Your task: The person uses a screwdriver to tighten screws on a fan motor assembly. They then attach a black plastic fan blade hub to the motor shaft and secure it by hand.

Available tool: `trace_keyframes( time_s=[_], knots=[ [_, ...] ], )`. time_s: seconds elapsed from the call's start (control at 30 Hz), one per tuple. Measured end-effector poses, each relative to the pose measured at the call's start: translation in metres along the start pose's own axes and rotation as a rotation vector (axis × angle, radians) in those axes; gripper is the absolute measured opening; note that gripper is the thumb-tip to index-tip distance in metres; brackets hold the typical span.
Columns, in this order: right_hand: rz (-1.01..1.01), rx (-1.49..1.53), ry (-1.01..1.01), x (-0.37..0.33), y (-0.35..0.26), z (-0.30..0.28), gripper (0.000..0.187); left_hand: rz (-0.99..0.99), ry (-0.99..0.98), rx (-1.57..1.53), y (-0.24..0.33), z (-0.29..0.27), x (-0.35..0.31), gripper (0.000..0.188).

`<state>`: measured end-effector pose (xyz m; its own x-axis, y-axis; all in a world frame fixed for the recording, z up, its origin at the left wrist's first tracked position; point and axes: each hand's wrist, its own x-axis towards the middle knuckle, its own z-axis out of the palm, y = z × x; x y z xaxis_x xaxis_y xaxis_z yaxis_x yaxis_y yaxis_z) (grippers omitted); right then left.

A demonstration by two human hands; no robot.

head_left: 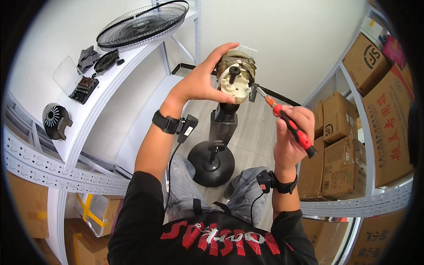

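In front of me stands a pedestal fan with its motor [242,84] bare, a cream gearbox with a black knob facing me. Below it are a black column [222,130] and a round black base [211,170] on the floor. My left hand [201,81] grips the motor from the left, thumb low on the housing and fingers around the far side. My right hand [293,137] is closed around a screwdriver [291,125] with a red and black handle. Its shaft points up and left, the tip close to the motor's right side; whether they touch I cannot tell.
On the white shelf [81,132] at left lie a fan grille [141,27], a vented black cover [57,121], a black part with a row of buttons [84,89] and a dark cloth-like piece [88,59]. Cardboard boxes [342,165] fill the right rack.
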<state>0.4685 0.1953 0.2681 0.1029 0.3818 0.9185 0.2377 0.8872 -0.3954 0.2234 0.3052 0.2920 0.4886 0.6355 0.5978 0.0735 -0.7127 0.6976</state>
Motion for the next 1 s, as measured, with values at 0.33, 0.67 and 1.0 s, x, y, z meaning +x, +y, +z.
trace_keyframes(
  time_s=[0.33,0.67,1.0],
  knots=[
    [-0.073,-0.095,-0.106,0.001,-0.004,0.016,0.027,-0.037,0.037,-0.076,-0.003,0.004,0.001,0.112],
    [0.075,-0.127,-0.075,-0.004,-0.011,0.027,0.022,0.028,0.027,-0.039,-0.009,0.007,0.000,0.095],
    [0.044,-0.135,-0.066,-0.010,-0.010,0.032,0.024,0.025,0.045,-0.048,-0.005,0.010,-0.002,0.096]
  ],
)
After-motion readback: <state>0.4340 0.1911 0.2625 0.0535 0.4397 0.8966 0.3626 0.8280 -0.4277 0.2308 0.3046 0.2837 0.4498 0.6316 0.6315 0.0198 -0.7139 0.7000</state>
